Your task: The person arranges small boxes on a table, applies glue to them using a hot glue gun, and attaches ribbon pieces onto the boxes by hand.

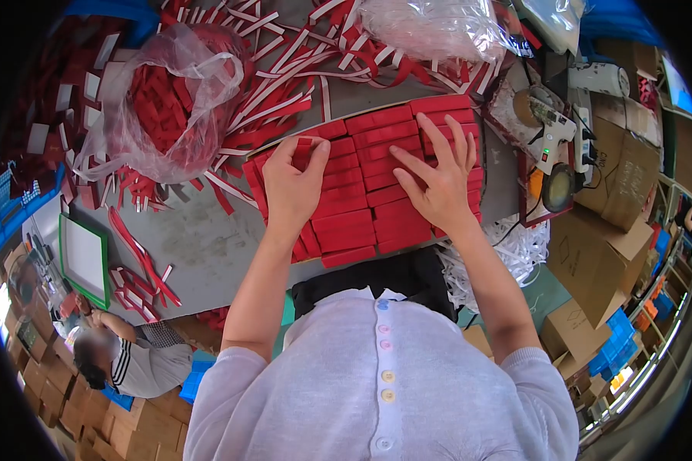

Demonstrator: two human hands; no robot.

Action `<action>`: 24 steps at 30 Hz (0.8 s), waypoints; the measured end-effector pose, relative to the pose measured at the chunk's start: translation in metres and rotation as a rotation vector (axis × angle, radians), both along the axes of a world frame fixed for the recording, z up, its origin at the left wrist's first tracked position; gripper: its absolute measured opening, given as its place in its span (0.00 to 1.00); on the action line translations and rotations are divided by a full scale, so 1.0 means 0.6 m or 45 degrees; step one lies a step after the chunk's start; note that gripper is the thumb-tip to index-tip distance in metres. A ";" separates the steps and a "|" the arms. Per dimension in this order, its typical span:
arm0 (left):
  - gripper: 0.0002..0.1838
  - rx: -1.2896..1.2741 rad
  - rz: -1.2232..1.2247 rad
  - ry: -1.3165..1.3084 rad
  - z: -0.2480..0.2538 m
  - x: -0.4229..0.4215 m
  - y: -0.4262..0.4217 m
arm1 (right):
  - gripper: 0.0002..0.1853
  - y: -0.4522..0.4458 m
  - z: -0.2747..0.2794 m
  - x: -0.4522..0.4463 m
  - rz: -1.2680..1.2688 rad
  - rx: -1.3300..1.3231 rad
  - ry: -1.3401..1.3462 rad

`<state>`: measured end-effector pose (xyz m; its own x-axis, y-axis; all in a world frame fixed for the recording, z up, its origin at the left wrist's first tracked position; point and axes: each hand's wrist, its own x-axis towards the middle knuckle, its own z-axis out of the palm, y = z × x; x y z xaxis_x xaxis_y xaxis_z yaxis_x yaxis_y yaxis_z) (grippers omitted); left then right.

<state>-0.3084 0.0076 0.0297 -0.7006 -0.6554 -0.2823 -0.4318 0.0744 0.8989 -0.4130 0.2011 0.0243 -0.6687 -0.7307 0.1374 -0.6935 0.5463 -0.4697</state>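
Rows of small red pieces [346, 230] fill a shallow box at the table's front edge. Over the left part of these rows, my left hand [294, 180] is closed, thumb and fingers pinched on a small red piece [303, 150]. My right hand [442, 173] lies over the right part with its fingers spread, fingertips on or just above the rows; nothing shows in its grasp. Behind and left, a clear plastic bag [207, 84] holds more red pieces [161, 107].
Red and white strips [284, 69] lie heaped at the back. A glue gun [552, 132] stands at the right near cardboard boxes [619, 165]. A green-edged tray [84, 257] is at the left, with a seated person [134, 357] beyond. White strips [507, 253] hang near the right forearm.
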 end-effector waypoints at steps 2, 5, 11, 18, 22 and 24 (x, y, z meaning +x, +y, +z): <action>0.07 0.009 -0.010 0.014 0.002 0.001 0.000 | 0.12 -0.001 -0.003 0.000 -0.014 -0.029 -0.021; 0.07 0.280 -0.017 0.098 0.010 0.003 0.002 | 0.12 0.001 -0.001 0.003 -0.022 0.026 0.033; 0.07 1.110 -0.441 -0.171 0.047 0.001 0.016 | 0.11 -0.030 0.062 0.013 -0.239 -0.565 -1.012; 0.04 1.014 -0.555 -0.216 0.057 0.000 0.036 | 0.08 -0.036 0.069 0.026 -0.530 -0.661 -1.622; 0.04 1.121 -0.310 -0.180 0.033 0.015 0.037 | 0.06 -0.011 0.056 0.032 -0.669 -0.708 -1.518; 0.06 0.786 -0.387 -0.113 0.019 0.021 0.049 | 0.06 0.000 0.045 0.043 -0.680 -0.661 -1.473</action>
